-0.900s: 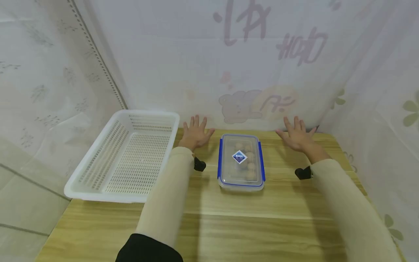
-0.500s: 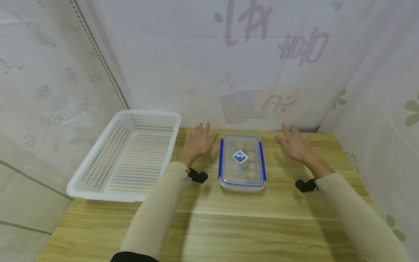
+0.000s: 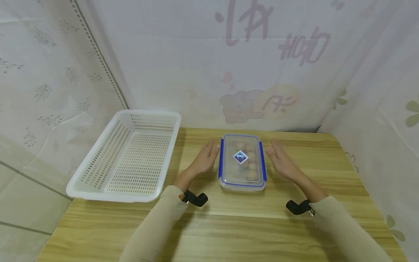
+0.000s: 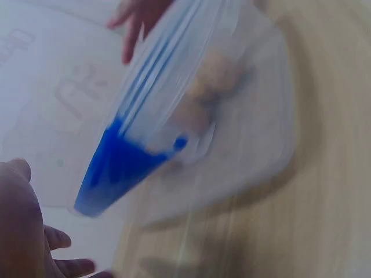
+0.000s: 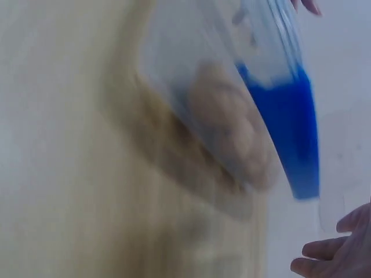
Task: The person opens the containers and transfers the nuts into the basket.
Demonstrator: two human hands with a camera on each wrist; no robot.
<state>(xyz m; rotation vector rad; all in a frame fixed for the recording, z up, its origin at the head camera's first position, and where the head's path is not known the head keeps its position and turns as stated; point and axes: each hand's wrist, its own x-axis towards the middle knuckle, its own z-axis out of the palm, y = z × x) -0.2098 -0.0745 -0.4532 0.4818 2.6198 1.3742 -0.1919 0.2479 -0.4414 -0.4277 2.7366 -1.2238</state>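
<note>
Right of centre in the head view, one clear rectangular plastic box with a blue-edged lid sits on a light wood-grain table. The left hand is just beside its left side and the right hand just beside its right; both have extended fingers, wide rather than gripping. Only the head view takes in the single white perforated plastic basket, left of centre, and the one blue-and-white diamond-shaped sticker on the lid. It also shows two blue plastic clips, one along each long side, and two black curved wrist-worn devices. Each wrist view shows one clip up close and looks through the box's clear wall at several light-brown round items, blurred, their exact number unclear. In the left wrist view, the left hand's fingers are at lower left, apart from the clip.
</note>
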